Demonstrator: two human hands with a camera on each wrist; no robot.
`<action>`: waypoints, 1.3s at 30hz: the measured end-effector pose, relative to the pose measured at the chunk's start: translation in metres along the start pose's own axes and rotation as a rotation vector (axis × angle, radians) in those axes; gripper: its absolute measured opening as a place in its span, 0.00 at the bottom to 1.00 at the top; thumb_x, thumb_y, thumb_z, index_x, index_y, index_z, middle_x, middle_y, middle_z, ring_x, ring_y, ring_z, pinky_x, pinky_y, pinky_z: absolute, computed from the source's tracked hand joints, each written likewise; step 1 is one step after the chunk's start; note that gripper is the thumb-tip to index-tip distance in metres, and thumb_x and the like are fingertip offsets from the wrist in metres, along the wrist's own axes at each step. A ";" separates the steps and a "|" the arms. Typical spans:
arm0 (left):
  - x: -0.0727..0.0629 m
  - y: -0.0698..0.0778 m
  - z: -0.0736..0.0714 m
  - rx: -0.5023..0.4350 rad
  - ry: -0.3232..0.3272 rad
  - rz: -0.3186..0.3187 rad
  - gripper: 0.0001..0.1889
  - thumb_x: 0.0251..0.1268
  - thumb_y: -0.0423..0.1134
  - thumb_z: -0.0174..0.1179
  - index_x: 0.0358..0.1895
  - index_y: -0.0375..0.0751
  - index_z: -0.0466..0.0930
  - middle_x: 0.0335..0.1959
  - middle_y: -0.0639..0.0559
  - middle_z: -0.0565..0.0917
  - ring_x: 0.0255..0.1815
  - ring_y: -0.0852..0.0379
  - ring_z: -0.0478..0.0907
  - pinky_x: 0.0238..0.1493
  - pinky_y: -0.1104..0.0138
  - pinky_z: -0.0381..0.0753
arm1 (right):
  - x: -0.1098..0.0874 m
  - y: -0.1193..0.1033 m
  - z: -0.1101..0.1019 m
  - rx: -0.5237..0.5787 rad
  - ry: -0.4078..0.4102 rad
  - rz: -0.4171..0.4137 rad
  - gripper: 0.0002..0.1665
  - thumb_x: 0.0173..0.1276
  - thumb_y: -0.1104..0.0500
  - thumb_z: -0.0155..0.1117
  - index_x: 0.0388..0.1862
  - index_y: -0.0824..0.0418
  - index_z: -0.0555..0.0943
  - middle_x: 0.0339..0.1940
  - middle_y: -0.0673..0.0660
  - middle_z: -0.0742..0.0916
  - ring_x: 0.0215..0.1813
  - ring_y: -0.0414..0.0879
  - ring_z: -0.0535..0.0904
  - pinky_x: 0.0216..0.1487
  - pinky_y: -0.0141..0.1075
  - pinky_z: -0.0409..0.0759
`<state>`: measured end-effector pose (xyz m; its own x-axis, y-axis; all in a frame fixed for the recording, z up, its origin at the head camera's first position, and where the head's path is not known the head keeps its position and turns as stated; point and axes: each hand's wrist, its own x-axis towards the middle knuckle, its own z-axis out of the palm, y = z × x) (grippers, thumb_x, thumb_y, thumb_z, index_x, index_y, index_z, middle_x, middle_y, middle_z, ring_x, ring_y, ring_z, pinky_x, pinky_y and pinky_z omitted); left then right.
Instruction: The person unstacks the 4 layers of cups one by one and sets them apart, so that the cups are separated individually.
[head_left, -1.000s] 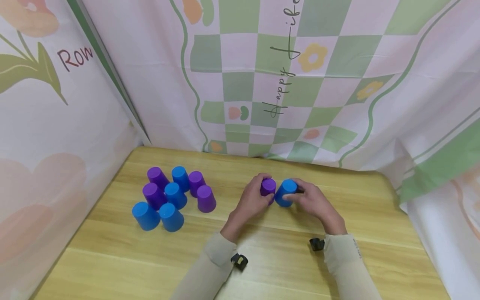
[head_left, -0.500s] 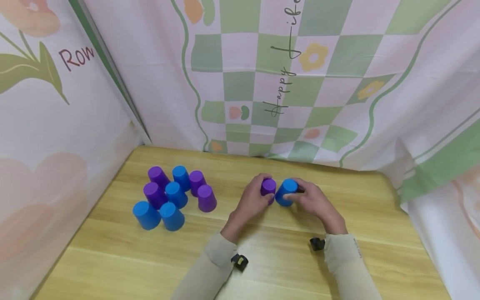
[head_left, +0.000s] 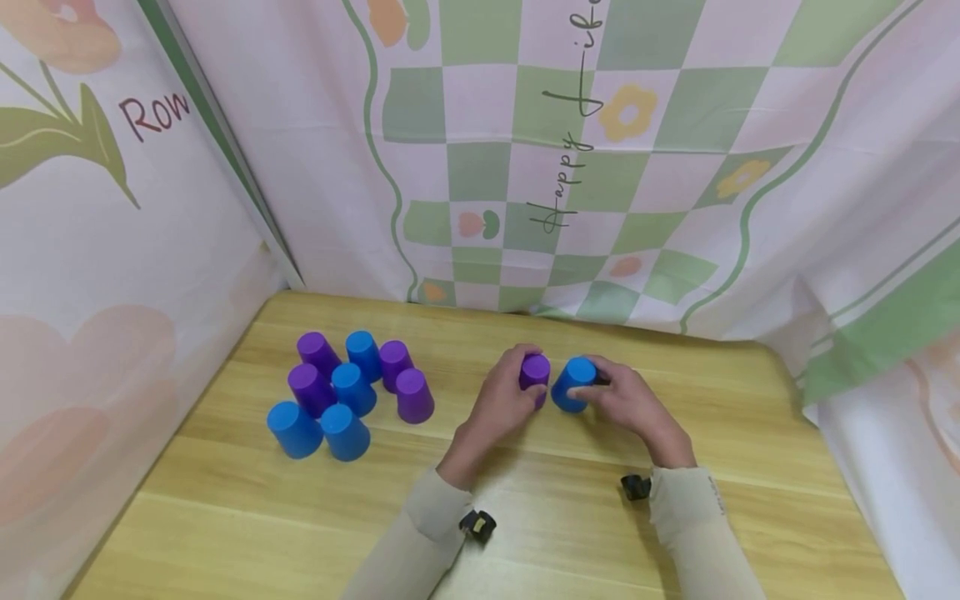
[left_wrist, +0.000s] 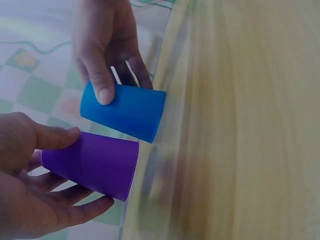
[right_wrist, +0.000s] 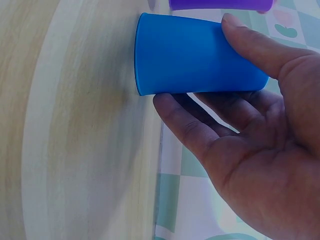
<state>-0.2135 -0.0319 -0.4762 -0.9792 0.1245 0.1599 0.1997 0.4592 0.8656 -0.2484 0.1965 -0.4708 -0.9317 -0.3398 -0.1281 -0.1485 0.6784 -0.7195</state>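
Note:
My left hand point(head_left: 501, 397) grips a purple cup point(left_wrist: 97, 162), thumb on one side and fingers on the other. Just right of it, my right hand point(head_left: 628, 405) holds a blue cup point(right_wrist: 195, 57) between thumb and fingers. Both cups are upside down, side by side with a narrow gap, close over the wooden table point(head_left: 570, 517). In the left wrist view both hands and both cups show. The right wrist view catches only a strip of the purple cup at its top edge.
On the table's left side stands a cluster of upturned cups, among them a front blue cup point(head_left: 346, 433) and a purple cup point(head_left: 414, 397) at its right edge. A checkered curtain point(head_left: 555, 183) hangs behind the table, and a white flowered curtain point(head_left: 97, 275) on the left.
My left hand has shifted slightly left with the purple cup, so the gap to the blue cup is a little wider. The right hand keeps its hold almost unmoved.

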 end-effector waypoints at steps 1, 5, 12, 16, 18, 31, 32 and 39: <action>-0.001 0.001 -0.001 -0.004 0.003 -0.001 0.29 0.68 0.27 0.68 0.71 0.42 0.73 0.67 0.41 0.79 0.70 0.43 0.78 0.72 0.50 0.78 | 0.000 0.000 0.000 0.001 0.000 0.000 0.35 0.76 0.46 0.68 0.77 0.57 0.74 0.70 0.68 0.82 0.69 0.66 0.78 0.67 0.64 0.78; -0.006 0.005 -0.005 -0.020 0.009 -0.019 0.30 0.69 0.27 0.66 0.72 0.43 0.72 0.69 0.41 0.78 0.71 0.43 0.77 0.72 0.50 0.78 | 0.000 0.000 0.000 0.008 -0.001 0.003 0.36 0.76 0.45 0.68 0.77 0.57 0.73 0.70 0.68 0.82 0.69 0.66 0.78 0.67 0.63 0.78; -0.013 0.005 -0.012 -0.026 0.034 -0.062 0.30 0.68 0.27 0.66 0.72 0.44 0.72 0.69 0.42 0.78 0.71 0.42 0.77 0.72 0.48 0.77 | 0.000 0.000 0.000 0.013 -0.004 0.011 0.38 0.75 0.44 0.69 0.78 0.58 0.72 0.69 0.67 0.82 0.69 0.66 0.78 0.67 0.63 0.78; -0.017 0.004 -0.014 -0.031 0.046 -0.079 0.29 0.68 0.27 0.67 0.71 0.44 0.72 0.68 0.42 0.79 0.71 0.42 0.77 0.73 0.48 0.77 | -0.001 -0.001 0.001 0.011 0.001 0.016 0.38 0.75 0.44 0.69 0.77 0.57 0.73 0.69 0.67 0.82 0.69 0.66 0.78 0.67 0.63 0.78; -0.019 0.004 -0.015 -0.039 0.047 -0.080 0.30 0.68 0.26 0.67 0.72 0.44 0.72 0.68 0.41 0.79 0.71 0.42 0.76 0.73 0.48 0.76 | -0.001 -0.001 0.001 0.013 0.001 0.015 0.38 0.75 0.44 0.69 0.77 0.57 0.73 0.69 0.67 0.82 0.68 0.65 0.78 0.67 0.63 0.79; -0.026 0.004 -0.021 -0.042 0.062 -0.091 0.31 0.68 0.26 0.66 0.73 0.44 0.71 0.69 0.42 0.78 0.70 0.42 0.77 0.72 0.47 0.77 | -0.001 0.000 0.003 0.018 0.001 0.016 0.38 0.75 0.43 0.69 0.77 0.57 0.72 0.69 0.67 0.82 0.66 0.64 0.79 0.65 0.62 0.80; -0.026 0.004 -0.022 -0.044 0.062 -0.091 0.31 0.68 0.26 0.66 0.73 0.44 0.71 0.69 0.42 0.78 0.70 0.42 0.77 0.72 0.47 0.77 | -0.001 0.000 0.003 0.017 0.000 0.016 0.38 0.75 0.43 0.69 0.77 0.57 0.72 0.69 0.67 0.82 0.66 0.65 0.79 0.65 0.62 0.80; -0.029 0.006 -0.026 -0.043 0.064 -0.097 0.31 0.68 0.26 0.66 0.72 0.44 0.71 0.69 0.41 0.78 0.70 0.42 0.77 0.72 0.48 0.78 | -0.001 -0.001 0.002 0.011 0.001 0.016 0.38 0.74 0.42 0.69 0.77 0.56 0.72 0.69 0.67 0.82 0.67 0.65 0.79 0.66 0.62 0.80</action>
<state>-0.1849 -0.0555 -0.4631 -0.9943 0.0242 0.1035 0.1039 0.4283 0.8977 -0.2471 0.1948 -0.4711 -0.9345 -0.3278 -0.1388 -0.1297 0.6767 -0.7247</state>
